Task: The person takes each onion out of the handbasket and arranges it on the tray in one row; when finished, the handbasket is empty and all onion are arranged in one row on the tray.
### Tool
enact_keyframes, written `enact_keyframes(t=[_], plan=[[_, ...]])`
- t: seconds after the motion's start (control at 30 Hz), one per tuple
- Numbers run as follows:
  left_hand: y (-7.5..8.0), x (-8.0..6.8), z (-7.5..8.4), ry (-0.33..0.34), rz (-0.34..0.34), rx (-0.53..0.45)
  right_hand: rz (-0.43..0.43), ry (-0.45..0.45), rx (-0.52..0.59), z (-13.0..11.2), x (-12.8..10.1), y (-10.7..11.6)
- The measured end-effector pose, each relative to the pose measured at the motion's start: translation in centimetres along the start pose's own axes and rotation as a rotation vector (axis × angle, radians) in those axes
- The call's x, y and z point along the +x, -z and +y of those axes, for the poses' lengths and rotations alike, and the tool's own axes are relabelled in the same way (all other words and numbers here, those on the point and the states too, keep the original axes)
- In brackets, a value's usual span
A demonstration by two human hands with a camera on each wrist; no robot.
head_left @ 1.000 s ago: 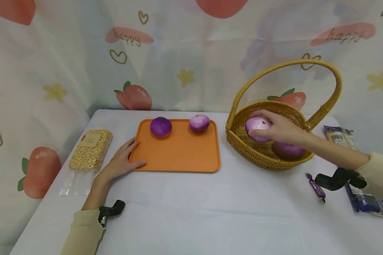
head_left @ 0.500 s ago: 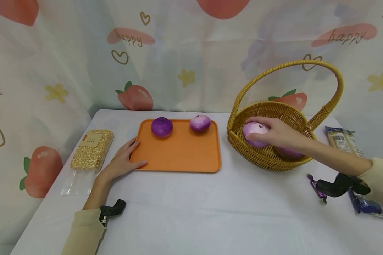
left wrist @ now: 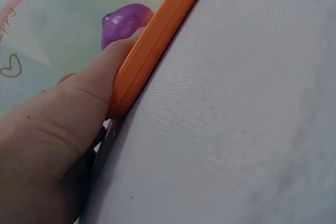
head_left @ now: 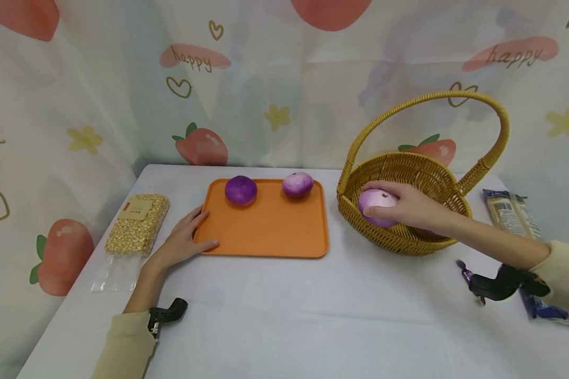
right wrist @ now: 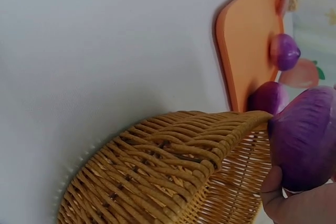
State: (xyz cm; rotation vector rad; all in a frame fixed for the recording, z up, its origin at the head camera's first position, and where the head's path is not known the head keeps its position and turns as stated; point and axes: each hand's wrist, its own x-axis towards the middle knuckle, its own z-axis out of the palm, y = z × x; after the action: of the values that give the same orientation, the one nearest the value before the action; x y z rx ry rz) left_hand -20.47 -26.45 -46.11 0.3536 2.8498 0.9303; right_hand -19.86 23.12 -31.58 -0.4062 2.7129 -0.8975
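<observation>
— What are we wearing on our arms?

— Long cream-coloured sleeves on both. Our left sleeve (head_left: 123, 345) ends in a cuff at the wrist, and our right sleeve (head_left: 561, 273) does the same; both look like soft knit.

— And at the wrists?

— A black camera mount on each: the left mount (head_left: 167, 312) is small and angular, the right mount (head_left: 504, 280) is longer, with rounded lobes. Our left hand (head_left: 182, 239) and right hand (head_left: 410, 205) are bare, with no rings or gloves.

White-clothed table (head_left: 284, 316) bearing an orange tray (head_left: 265, 231) and wicker basket (head_left: 403, 237). Left: bag of kernels (head_left: 136, 223). Right: dark wrapped packets (head_left: 507, 210).
</observation>
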Motion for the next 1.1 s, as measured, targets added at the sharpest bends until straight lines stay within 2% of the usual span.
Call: enact_keyframes(t=[0.3,0.77,1.1], plan=[[-0.1,0.0,-0.1,0.001,0.001,-0.001,-0.003,0.003,-0.004,-0.6,-0.2,-0.6],[0.0,-0.4,0.0,0.01,0.006,0.007,-0.017,0.056,0.126,-2.7,0.8,-2.6],[0.0,0.0,0.0,0.003,0.001,-0.003,0.02,0.106,0.175,-4.0,1.9,-3.9]])
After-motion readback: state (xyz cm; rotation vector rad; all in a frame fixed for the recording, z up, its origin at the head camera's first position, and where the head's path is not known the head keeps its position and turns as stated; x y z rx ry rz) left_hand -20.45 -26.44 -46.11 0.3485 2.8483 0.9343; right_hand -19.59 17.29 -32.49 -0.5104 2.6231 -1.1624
